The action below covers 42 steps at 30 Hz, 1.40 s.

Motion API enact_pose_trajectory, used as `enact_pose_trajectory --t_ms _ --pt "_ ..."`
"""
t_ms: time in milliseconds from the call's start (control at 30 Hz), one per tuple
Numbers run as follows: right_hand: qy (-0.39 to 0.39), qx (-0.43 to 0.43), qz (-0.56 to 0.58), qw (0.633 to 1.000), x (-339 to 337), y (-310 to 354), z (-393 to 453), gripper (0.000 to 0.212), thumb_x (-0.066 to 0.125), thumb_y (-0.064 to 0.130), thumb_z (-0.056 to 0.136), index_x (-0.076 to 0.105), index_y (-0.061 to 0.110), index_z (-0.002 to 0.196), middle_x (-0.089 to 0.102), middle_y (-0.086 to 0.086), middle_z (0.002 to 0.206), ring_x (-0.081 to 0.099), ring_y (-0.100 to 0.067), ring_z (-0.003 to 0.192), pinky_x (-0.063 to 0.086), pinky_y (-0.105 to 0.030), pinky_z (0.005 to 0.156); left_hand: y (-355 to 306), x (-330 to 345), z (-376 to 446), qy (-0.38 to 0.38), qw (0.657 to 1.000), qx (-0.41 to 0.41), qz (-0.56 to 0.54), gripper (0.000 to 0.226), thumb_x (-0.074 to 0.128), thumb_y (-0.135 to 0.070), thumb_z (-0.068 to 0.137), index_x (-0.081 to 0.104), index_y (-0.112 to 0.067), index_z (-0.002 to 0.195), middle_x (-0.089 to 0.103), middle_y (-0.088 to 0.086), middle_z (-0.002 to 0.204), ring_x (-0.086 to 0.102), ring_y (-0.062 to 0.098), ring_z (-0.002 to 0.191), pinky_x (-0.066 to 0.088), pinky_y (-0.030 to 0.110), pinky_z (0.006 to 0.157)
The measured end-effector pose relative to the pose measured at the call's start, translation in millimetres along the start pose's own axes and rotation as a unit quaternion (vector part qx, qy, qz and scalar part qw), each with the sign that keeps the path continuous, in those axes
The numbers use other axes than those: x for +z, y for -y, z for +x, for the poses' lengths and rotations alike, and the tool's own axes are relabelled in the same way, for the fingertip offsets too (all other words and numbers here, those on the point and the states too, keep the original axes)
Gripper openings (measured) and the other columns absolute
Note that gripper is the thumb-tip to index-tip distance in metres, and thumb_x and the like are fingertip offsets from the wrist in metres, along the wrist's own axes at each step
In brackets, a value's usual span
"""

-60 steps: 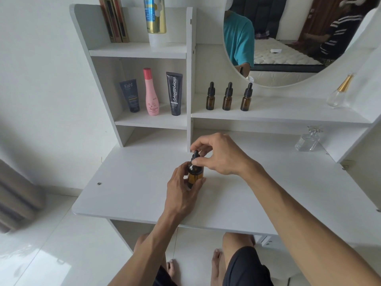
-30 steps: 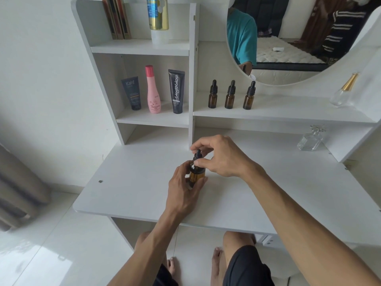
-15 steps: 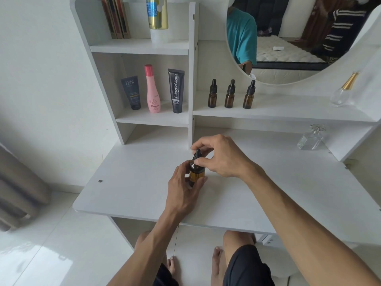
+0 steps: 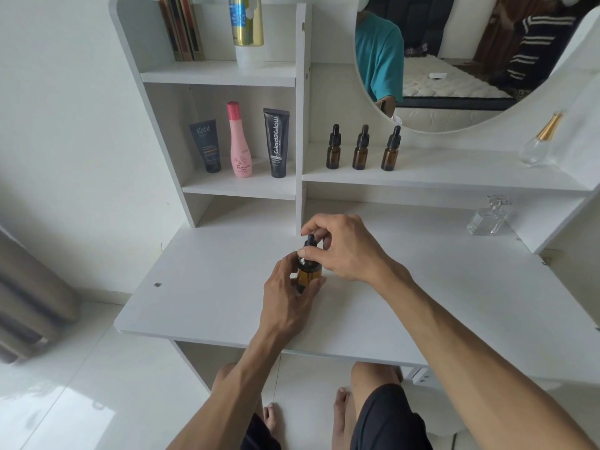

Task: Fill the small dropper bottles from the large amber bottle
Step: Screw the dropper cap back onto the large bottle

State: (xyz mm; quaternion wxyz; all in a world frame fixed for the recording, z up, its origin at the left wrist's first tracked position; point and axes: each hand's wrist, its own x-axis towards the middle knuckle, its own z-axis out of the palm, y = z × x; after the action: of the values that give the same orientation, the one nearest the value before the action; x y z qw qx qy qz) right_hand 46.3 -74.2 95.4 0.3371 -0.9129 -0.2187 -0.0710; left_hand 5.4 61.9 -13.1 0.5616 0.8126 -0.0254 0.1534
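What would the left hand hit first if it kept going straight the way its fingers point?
The left hand already grips the large amber bottle, so that comes first. Past it, the line seems to run toward the upright shelf divider, though depth is hard to judge from this view.

amber bottle (image 4: 308, 277) base hidden by hands (image 4: 289, 297)

A: How is the scene lit?
B: Soft, even daylight; the white desk (image 4: 454, 303) is bright, with faint, diffuse shadows beneath the hands near its middle.

A: Any glare?
B: Pale sheen on the glossy floor (image 4: 65, 401) below the desk's left corner.

A: Distortion or blur?
B: Wide-angle bending curves the shelf unit (image 4: 136, 60) above the desk and stretches the forearms below it. The curtain (image 4: 29, 303) left of the desk is smeared; the centre is sharp.
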Motion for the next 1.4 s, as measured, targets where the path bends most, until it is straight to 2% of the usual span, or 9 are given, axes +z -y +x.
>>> enact_pose_trajectory --t_ms 133,400,533,633,767,867,967,1200,1400 --pt "-0.026 -0.004 -0.004 1.000 4.9 -3.2 -0.3 0.029 0.080 0.036 0.079 0.070 0.024 0.104 0.066 0.011 0.085 0.052 -0.001 0.063 0.057 -0.036 0.073 -3.3 -1.1 -0.7 0.001 1.000 -0.007 0.002 0.033 0.075 -0.028 0.085 0.057 -0.031 0.114 0.060 -0.013 0.107 0.067 0.012 0.082 0.046 0.010 0.067" --pt "-0.043 -0.005 -0.003 0.999 8.8 -4.7 -1.0 0.030 0.080 0.039 0.079 0.069 0.025 0.103 0.067 0.011 0.084 0.050 -0.001 0.064 0.057 -0.036 0.073 -5.8 -1.1 -1.4 0.004 1.000 -0.012 -0.002 0.033 0.075 -0.028 0.085 0.056 -0.035 0.111 0.062 -0.012 0.107 0.068 0.010 0.080 0.054 0.021 0.071" --pt "-0.035 -0.011 0.000 0.999 7.0 -6.0 -6.1 0.035 0.077 0.045 0.081 0.069 0.024 0.109 0.064 0.013 0.088 0.060 -0.012 0.076 0.056 -0.034 0.074 -3.3 -0.5 -1.9 0.003 1.000 -0.008 -0.002 0.036 0.075 -0.032 0.085 0.057 -0.030 0.117 0.061 -0.013 0.108 0.069 0.012 0.081 0.057 0.026 0.073" --pt "-0.087 0.003 0.029 0.996 6.7 -19.7 -13.7 0.035 0.066 0.052 0.087 0.068 0.024 0.108 0.067 0.011 0.098 0.063 -0.009 0.084 0.055 -0.029 0.069 -3.3 -0.8 -2.1 0.005 1.000 -0.009 0.002 0.043 0.075 -0.031 0.085 0.054 -0.029 0.123 0.060 -0.010 0.112 0.069 0.012 0.076 0.054 0.023 0.073" --pt "-0.140 0.072 0.008 0.988 14.5 -53.3 -27.4 0.025 0.052 0.037 0.100 0.068 0.020 0.108 0.068 0.002 0.114 0.066 -0.018 0.101 0.051 -0.029 0.080 -3.7 -0.8 -2.5 0.000 1.000 -0.009 0.007 0.045 0.075 -0.029 0.085 0.053 -0.030 0.124 0.059 -0.009 0.114 0.069 0.009 0.073 0.053 0.023 0.074" --pt "-0.097 0.166 -0.084 0.978 24.3 -79.1 -39.7 0.038 0.043 0.032 0.104 0.058 0.014 0.134 0.055 -0.004 0.143 0.050 -0.024 0.133 0.040 -0.034 0.108 -4.2 -0.9 -2.5 0.001 1.000 -0.007 0.008 0.044 0.076 -0.029 0.085 0.053 -0.031 0.123 0.059 -0.008 0.114 0.068 0.009 0.077 0.051 0.015 0.071" --pt "-0.028 0.216 -0.157 0.963 30.5 -92.5 -51.4 0.049 0.034 0.034 0.106 0.039 0.014 0.151 0.029 -0.005 0.163 0.024 -0.023 0.151 0.024 -0.043 0.121 -5.4 -0.8 -2.3 0.000 1.000 -0.005 0.010 0.043 0.076 -0.027 0.085 0.053 -0.033 0.121 0.060 -0.007 0.113 0.068 0.011 0.077 0.048 0.010 0.069" --pt "0.080 0.250 -0.222 0.939 35.7 -101.7 -60.3 0.062 0.016 0.046 0.105 0.006 0.018 0.160 -0.002 0.003 0.169 -0.005 -0.018 0.156 0.004 -0.057 0.123 -6.7 -1.3 -2.7 -0.002 1.000 -0.003 0.004 0.043 0.076 -0.025 0.085 0.052 -0.036 0.119 0.060 -0.010 0.112 0.069 0.013 0.086 0.047 0.009 0.068" --pt "0.097 0.244 -0.241 0.935 36.9 -102.4 -61.7 0.066 0.010 0.053 0.103 -0.002 0.021 0.160 -0.008 0.004 0.168 -0.011 -0.019 0.155 0.002 -0.059 0.122 -10.2 0.1 1.7 -0.012 1.000 -0.005 -0.001 0.042 0.078 -0.022 0.083 0.058 -0.025 0.120 0.062 -0.017 0.111 0.057 -0.011 0.098 0.049 0.009 0.073"
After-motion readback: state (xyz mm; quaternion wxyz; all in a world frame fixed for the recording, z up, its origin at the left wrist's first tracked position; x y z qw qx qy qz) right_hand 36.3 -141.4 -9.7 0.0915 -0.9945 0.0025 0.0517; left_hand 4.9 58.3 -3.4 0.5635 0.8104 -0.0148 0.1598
